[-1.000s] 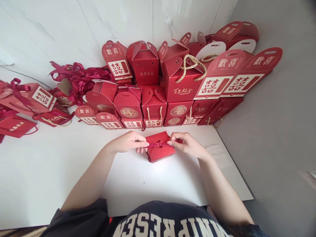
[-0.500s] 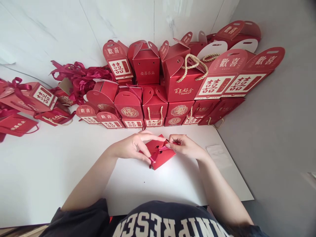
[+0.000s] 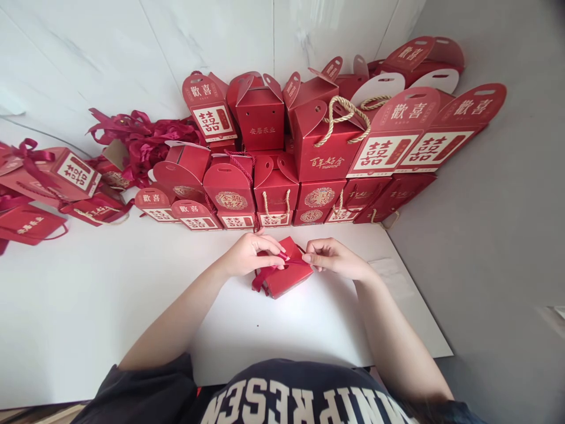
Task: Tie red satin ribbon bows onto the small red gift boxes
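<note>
A small red gift box [image 3: 288,284] sits on the white table between my hands, turned at an angle. A dark red ribbon [image 3: 263,278] runs across its top and trails over the left side. My left hand [image 3: 256,254] pinches the ribbon above the middle of the box. On the other side, my right hand [image 3: 333,257] has thumb and forefinger closed on the ribbon's right end, near the box's right corner. My fingers partly cover the top of the box.
Stacked red gift boxes [image 3: 276,181], several with rope handles, line the wall behind. A heap of dark red ribbons [image 3: 150,141] lies back left, beside ribbon-tied boxes [image 3: 48,171]. A clear flat sheet [image 3: 388,277] lies on the table [image 3: 145,282] at right, near the grey wall.
My left hand has moved from the box's left edge up and right to its middle, and ribbon now hangs at the left. My right hand has shifted slightly right.
</note>
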A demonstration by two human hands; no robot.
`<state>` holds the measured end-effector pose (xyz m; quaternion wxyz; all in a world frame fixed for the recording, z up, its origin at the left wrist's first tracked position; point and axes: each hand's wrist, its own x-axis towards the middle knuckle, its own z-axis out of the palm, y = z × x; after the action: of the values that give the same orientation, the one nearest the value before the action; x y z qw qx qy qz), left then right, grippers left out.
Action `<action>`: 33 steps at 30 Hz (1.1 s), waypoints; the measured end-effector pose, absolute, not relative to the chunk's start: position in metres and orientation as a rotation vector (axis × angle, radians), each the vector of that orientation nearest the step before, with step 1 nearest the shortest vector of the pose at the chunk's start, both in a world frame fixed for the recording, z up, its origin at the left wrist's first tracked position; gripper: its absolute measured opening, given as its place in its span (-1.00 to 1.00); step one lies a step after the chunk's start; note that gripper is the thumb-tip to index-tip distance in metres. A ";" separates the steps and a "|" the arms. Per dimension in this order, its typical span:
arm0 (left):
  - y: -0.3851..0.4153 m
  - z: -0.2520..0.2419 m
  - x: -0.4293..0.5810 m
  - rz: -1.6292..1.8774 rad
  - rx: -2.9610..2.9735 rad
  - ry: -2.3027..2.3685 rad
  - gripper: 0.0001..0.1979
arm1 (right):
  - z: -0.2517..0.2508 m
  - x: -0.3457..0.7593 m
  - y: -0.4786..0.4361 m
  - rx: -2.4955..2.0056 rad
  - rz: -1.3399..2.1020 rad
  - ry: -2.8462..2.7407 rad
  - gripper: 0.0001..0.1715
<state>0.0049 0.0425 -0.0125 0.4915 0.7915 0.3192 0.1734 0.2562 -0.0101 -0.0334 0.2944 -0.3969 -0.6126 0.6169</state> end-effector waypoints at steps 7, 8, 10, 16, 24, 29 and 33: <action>0.048 -0.010 0.001 0.446 1.933 0.778 -0.78 | -0.035 0.259 -0.010 -0.986 1.670 -1.538 -0.61; 0.048 -0.011 0.002 0.457 1.943 0.784 -0.77 | -0.035 0.258 -0.010 -0.990 1.667 -1.526 -0.62; 0.048 -0.014 0.002 0.481 1.959 0.796 -0.76 | -0.036 0.255 -0.011 -1.001 1.666 -1.505 -0.64; 0.047 -0.019 0.005 0.456 1.967 0.748 -0.78 | -0.041 0.250 -0.009 -0.915 1.639 -1.495 -0.61; 0.047 -0.018 0.004 0.390 1.989 0.772 -0.76 | -0.039 0.231 -0.010 -0.945 1.295 -1.620 -0.73; 0.045 -0.016 0.005 0.390 2.053 0.797 -0.80 | -0.030 0.221 -0.013 -0.989 0.921 -1.939 -0.80; 0.043 -0.014 0.005 0.393 2.104 0.805 -0.80 | -0.022 0.218 -0.016 -1.032 0.724 -2.148 -0.75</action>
<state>0.0054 0.0425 -0.0137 0.4146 0.8373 0.3202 0.1565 0.2183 -0.0161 -0.0224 0.3200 -0.3926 -0.8171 0.2754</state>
